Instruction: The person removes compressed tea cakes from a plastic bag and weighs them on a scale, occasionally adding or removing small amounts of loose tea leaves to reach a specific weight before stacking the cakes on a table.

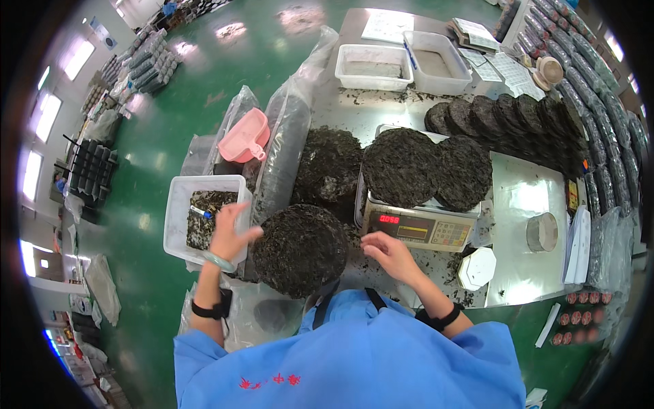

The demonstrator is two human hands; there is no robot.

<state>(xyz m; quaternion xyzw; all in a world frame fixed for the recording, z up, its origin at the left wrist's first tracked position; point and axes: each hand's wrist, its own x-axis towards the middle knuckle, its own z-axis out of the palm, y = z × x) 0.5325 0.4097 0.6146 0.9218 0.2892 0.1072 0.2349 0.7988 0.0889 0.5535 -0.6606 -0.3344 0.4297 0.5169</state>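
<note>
My left hand point(230, 232) is raised over the right side of a white plastic bin point(174, 214), fingers apart and holding nothing. In that bin lie dark dried flakes and a blue-and-white marker point(201, 212). A round cake of dark dried seaweed point(300, 250) rests between my hands at the table's near edge. My right hand point(383, 248), empty with fingers loosely curled, is just in front of a digital scale point(403, 230) with a lit red display. Two dark round cakes, a left one point(401, 166) and a right one point(464, 171), lie overlapping on the scale.
Behind the round cake lies a loose dark pile point(329, 163). Long plastic-wrapped rolls point(283, 148) and a pink dustpan point(245, 135) are at left. Stacked cakes point(506, 122), a metal ring point(542, 232) and white octagonal lids point(476, 269) are at right. Two plastic tubs point(374, 82) stand behind.
</note>
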